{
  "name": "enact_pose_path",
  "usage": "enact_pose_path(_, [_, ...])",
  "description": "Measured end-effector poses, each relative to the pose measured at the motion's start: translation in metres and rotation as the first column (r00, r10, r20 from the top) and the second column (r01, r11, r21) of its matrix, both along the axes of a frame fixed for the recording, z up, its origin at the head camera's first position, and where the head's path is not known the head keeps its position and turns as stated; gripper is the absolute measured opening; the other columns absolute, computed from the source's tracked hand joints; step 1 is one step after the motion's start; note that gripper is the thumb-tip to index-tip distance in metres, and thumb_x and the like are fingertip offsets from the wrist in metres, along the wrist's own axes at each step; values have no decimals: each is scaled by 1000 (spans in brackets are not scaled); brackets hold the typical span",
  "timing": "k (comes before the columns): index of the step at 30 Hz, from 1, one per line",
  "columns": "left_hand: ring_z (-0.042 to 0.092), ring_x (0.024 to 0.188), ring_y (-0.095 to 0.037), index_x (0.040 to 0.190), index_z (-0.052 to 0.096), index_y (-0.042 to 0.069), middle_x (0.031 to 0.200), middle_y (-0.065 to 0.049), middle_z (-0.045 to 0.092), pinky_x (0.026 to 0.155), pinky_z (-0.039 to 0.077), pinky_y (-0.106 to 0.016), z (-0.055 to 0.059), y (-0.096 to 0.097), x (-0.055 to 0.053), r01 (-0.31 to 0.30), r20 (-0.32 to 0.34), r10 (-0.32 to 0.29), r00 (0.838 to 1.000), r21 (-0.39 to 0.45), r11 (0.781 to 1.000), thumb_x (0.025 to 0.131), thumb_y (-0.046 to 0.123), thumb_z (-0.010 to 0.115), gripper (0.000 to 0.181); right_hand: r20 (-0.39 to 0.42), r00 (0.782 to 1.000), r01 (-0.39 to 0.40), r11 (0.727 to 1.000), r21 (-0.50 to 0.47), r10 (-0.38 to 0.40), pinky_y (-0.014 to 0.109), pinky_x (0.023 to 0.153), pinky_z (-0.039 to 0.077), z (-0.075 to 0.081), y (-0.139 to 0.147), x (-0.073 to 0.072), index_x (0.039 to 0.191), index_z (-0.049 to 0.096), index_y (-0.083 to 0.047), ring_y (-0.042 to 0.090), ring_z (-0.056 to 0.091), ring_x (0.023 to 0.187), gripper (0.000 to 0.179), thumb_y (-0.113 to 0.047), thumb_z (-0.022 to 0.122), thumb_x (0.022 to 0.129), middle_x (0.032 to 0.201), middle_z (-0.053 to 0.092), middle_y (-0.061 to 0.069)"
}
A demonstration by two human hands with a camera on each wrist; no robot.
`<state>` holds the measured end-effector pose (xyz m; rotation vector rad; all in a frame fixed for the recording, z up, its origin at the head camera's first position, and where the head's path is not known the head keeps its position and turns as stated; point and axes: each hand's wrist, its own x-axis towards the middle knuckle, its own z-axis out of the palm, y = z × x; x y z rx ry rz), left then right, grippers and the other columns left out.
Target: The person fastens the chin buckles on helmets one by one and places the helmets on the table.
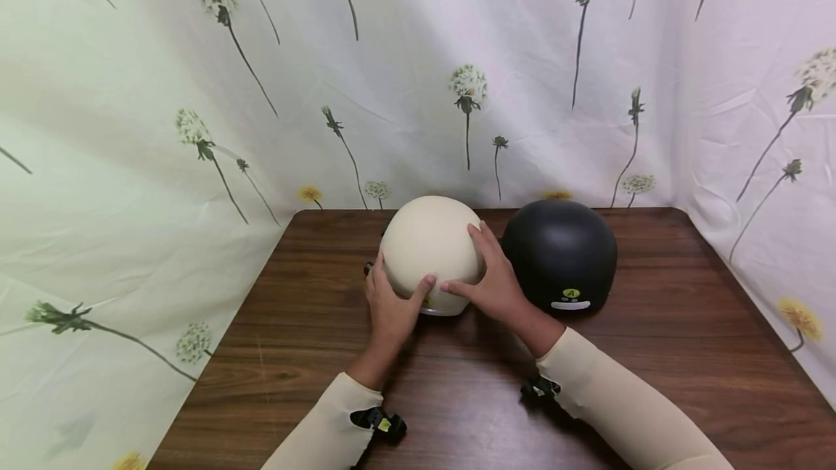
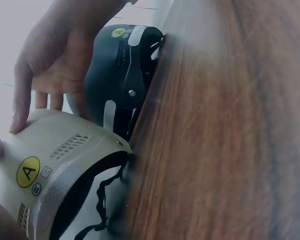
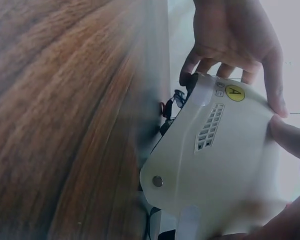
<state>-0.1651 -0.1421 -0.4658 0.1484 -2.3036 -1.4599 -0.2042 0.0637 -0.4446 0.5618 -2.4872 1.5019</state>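
Both hands hold a cream helmet [image 1: 431, 245] with its domed shell upward, one on each side. My left hand [image 1: 392, 307] grips its left side, and in the right wrist view the fingers of that hand [image 3: 235, 40] bend round toward the rim. On the other side my right hand [image 1: 496, 281] has its fingers spread over the shell; the two thumbs nearly meet at the near side. A yellow "A" sticker [image 2: 28, 171] and vent slots mark the shell. Dark straps [image 2: 101, 200] hang beneath the rim. Whether the helmet touches the table is unclear.
Just right of the cream helmet stands a black helmet [image 1: 558, 252], dome up, with a yellow sticker and a white strip. The brown wooden table [image 1: 294, 368] ends at the back against a white floral cloth [image 1: 405, 78]. Black devices [image 1: 385, 423] are strapped at both wrists.
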Motion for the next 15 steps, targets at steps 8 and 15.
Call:
enact_pose_path(8, [40,155,-48,171,26,4,168,-30,34,125,35,-67,-8,4,0,-29,66,26,998,55,998,89,51,87,112,2,1000,-32,999,13,32,70,122,41,2,2,-4,170,38,-9,49,28,165,107,-27,98,83,182,20,21])
enact_pose_path(15, [41,154,-48,170,26,4,167,-31,34,126,35,-65,-10,7,1,-35,83,29,996,80,996,90,48,87,110,-5,999,-41,999,-4,41,68,123,40,-1,3,-7,169,41,-9,46,28,166,103,-25,98,84,182,23,19])
